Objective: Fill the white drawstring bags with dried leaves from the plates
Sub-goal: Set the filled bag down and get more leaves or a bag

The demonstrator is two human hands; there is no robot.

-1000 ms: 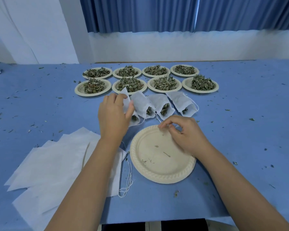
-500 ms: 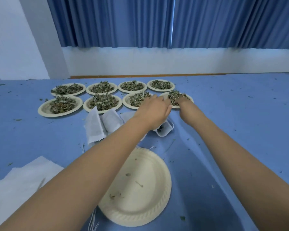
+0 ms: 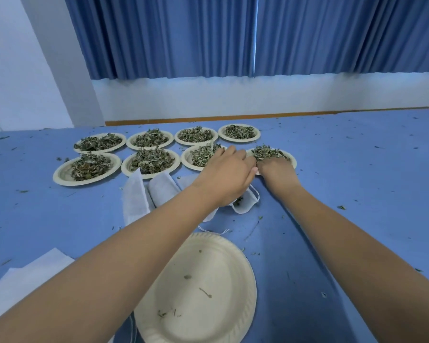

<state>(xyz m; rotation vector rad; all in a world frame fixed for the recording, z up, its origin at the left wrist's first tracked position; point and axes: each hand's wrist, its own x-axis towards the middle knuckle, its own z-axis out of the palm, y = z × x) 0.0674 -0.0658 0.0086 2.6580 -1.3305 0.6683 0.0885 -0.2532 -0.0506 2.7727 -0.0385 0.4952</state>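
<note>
From the head view, a blue-covered desk [image 3: 362, 194] carries eight paper plates heaped with dried leaves, in two rows of four. Both arms reach to the near-right plate [image 3: 291, 160]. The right hand [image 3: 276, 172] lies on its near edge with the fingers pushed into the dried leaves [image 3: 268, 152]; how far they curl cannot be told. The left hand [image 3: 227, 177] reaches across beside it, fingertips at the plate's rim, and its grip is also hidden. Under the left wrist lie the white drawstring bags: two [image 3: 134, 199] to the left, and an open one [image 3: 244, 206] showing leaves inside. Nearer the person sits an emptied plate [image 3: 196, 293] with a few crumbs, and flat white bags [image 3: 22, 280] lie at the lower left. Blue curtains [image 3: 208, 33] hang behind.
</note>
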